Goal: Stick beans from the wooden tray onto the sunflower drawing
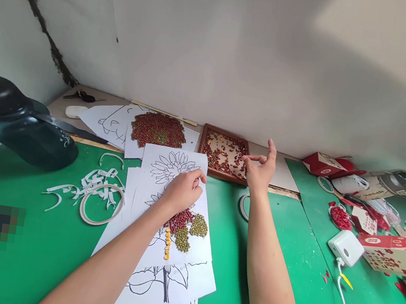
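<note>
Lying directly beneath the left hand, the drawn sheet spreads out on both sides of that hand's grip, with red beans just below the fingers on the near side. Two patches of green beans and a short column of yellow kernels sit a little nearer the person than those red beans. Directly beside the right hand, to its left, is the wooden tray of mixed, scattered beans.

The left forearm slants in from the near left, its hand palm-down over the flower drawing; the right forearm rises more steeply, wrist bent, with one finger raised away from the tray.

On the left, the fingers curl loosely inward; whether they pinch anything cannot be told. On the right, thumb and forefinger come close together at the tray's right side, yet whether their tips meet, or hold a bean, is too small to tell. A white ring lies below the right hand, near the wrist.
</note>
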Demonstrator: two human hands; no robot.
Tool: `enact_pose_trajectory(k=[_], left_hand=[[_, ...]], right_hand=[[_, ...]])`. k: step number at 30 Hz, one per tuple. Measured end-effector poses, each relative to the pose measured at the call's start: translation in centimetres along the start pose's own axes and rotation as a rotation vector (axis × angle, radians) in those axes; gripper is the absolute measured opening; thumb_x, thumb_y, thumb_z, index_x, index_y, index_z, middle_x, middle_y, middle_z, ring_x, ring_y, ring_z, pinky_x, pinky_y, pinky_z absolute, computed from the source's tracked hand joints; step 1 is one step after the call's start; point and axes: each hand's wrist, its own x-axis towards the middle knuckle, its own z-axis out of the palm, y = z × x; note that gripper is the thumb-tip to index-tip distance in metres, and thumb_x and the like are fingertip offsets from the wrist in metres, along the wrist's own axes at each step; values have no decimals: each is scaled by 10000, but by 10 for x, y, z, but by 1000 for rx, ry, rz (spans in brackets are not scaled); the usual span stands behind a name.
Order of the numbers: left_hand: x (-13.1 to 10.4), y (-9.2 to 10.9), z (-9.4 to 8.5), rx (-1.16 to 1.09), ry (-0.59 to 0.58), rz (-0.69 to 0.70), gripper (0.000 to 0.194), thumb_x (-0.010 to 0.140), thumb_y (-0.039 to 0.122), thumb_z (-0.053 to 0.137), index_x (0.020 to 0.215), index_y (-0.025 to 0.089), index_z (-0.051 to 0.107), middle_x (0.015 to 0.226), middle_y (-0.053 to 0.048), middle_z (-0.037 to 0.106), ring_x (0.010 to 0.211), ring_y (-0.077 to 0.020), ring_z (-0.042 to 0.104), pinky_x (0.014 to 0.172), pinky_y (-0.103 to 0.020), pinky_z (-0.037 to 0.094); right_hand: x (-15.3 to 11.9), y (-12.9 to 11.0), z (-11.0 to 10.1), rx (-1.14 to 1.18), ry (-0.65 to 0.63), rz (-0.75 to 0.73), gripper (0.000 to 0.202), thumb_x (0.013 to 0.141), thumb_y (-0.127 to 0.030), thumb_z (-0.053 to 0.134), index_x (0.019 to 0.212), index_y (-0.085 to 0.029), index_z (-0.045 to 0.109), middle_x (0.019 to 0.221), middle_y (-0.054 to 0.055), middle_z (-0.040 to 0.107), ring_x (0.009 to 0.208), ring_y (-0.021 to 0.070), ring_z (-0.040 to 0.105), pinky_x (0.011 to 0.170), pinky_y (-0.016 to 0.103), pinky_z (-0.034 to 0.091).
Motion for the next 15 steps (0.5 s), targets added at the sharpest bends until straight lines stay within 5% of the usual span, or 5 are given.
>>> enact_pose_trajectory(k=[5, 11, 15], left_hand=[[1, 0, 1, -2, 1, -2, 253, 773, 66, 534, 926, 250, 617, 591, 84, 341, 586, -157, 380, 617, -292, 269], [1, -1, 1, 14, 5, 11, 257, 777, 67, 531, 931, 252, 623, 583, 88, 357, 580, -152, 395, 609, -288, 274], [1, -1, 1, 14, 9, 9, 260, 772, 61, 532, 925, 251, 620, 576, 91, 348, 579, -150, 384, 607, -284, 273]], right_hand=[[2, 8, 6, 60, -6, 52, 929, 837, -381, 654, 1670, -150, 316, 869, 69, 789, 880, 290, 725, 920, 491, 565], [1, 29, 6, -189, -122, 84, 844, 779, -290, 647, 1603, -275, 460, 930, 45, 823, 1250, 352, 637, 1185, 730, 236], [-4, 29, 13, -277, -148, 39, 809, 779, -220, 595, 1580, -261, 490, 925, 56, 824, 1248, 363, 613, 1182, 736, 229]])
